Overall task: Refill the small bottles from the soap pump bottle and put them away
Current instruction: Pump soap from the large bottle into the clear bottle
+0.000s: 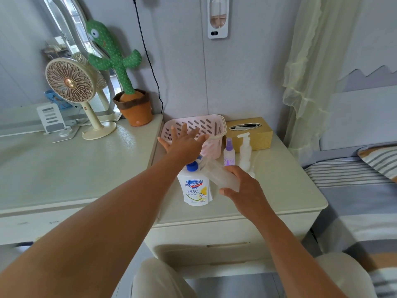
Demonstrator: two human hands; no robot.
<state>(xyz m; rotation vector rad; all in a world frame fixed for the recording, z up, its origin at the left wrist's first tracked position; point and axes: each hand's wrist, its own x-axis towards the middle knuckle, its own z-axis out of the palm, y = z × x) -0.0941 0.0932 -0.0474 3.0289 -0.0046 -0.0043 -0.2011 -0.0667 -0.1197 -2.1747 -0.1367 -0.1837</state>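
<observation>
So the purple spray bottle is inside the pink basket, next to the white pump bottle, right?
No. The head view shows the purple spray bottle standing outside the pink basket, on the cabinet top, next to the white pump bottle.

Our left hand (pixel 184 143) was spread open just above the soap pump bottle (pixel 194 188). Our right hand (pixel 242 188) gripped a clear small bottle (pixel 219 175), tilted toward its top. Behind it sat a pink basket (pixel 214 125). Just right of it stood a purple spray bottle (pixel 229 154) and a white pump bottle (pixel 245 153).
</observation>
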